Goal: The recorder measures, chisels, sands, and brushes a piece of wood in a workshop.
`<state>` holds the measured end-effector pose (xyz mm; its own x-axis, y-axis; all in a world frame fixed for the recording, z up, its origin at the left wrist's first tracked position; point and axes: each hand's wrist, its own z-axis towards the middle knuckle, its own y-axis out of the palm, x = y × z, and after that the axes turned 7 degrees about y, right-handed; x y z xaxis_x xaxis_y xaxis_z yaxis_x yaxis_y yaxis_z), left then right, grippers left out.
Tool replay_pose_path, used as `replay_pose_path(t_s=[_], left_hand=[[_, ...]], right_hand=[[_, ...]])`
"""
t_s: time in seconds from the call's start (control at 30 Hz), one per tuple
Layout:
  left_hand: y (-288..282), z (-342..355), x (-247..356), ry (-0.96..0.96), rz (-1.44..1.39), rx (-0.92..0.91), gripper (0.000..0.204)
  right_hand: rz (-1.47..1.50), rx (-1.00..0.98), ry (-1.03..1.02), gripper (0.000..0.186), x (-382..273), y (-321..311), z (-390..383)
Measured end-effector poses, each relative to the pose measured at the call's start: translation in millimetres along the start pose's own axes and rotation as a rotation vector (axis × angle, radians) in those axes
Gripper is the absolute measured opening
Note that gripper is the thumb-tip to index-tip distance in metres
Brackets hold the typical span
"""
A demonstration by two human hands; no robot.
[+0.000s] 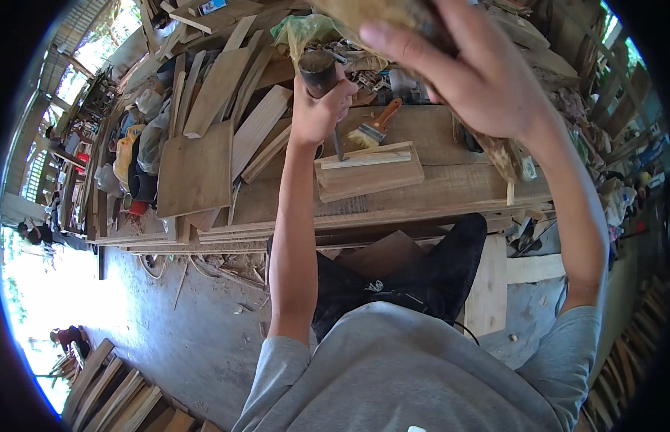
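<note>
My left hand [317,115] is wrapped around the dark round handle [317,72] of a chisel, held upright. Its narrow metal blade [339,144] points down, and the tip meets a small wooden block [371,181] at the left end of a pale strip [374,158] along the block's top. Raised high at the upper right, my right hand [489,79] grips a rough wooden mallet [399,18], blurred and partly cut off by the upper edge. A flat paintbrush [377,125] with an orange handle lies just behind the block.
Stacked boards [219,90] and a square panel [195,170] crowd the bench's left side. Metal odds and ends [363,61] and a green plastic bag [306,30] lie at the back. Another person [70,338] is at the far left, near planks [115,392] on the floor.
</note>
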<state>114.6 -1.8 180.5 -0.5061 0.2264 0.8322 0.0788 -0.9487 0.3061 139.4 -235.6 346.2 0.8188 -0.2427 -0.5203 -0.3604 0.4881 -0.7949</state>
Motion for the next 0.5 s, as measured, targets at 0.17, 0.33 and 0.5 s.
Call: replay_pose_path(t_s=[0.17,0.33,0.5], left_hand=[[-1,-4,2,0.051,0.021,0.005,0.019],[-8,-1,5,-0.006,-0.057,-0.001,0.020],[-6,1,4,0.025,0.021,0.001,0.020]], right_hand=[[-0.195,-0.271,0.164,0.077,-4,-6,24],[0.269,0.113,-0.146,0.077,-4,-9,15],[0.074,-0.154,0.100,0.079,7,-11,10]])
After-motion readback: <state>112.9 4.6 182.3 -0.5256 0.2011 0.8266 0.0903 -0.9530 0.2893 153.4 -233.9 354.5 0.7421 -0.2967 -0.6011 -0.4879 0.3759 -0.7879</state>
